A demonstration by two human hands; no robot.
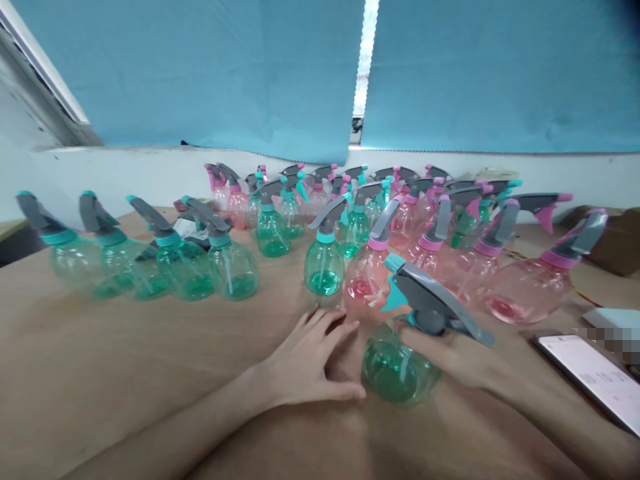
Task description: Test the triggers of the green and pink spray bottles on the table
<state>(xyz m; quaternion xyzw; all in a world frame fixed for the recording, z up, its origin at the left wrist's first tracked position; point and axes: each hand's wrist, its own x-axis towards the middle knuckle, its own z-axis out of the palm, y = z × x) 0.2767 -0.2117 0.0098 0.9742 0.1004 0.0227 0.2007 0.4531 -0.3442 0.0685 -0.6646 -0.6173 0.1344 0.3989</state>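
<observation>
My right hand (450,353) grips a green spray bottle (400,373) around its neck, beneath the grey and turquoise spray head. The bottle leans, its nozzle pointing up and away to the left, and green liquid shows inside. Its spray head hides part of my fingers. Just left of that bottle, my left hand (310,363) is open with its fingers spread, low over the table and holding nothing. Beyond its fingertips stand another green spray bottle (324,267) and a pink spray bottle (364,277), both upright.
Several green spray bottles (233,267) line the left, and several pink ones (525,283) the right. More stand behind, near the wall. A phone (590,373) lies on the wooden table (150,373) at right, near a cardboard box (613,240). Blue curtains (225,73) hang behind.
</observation>
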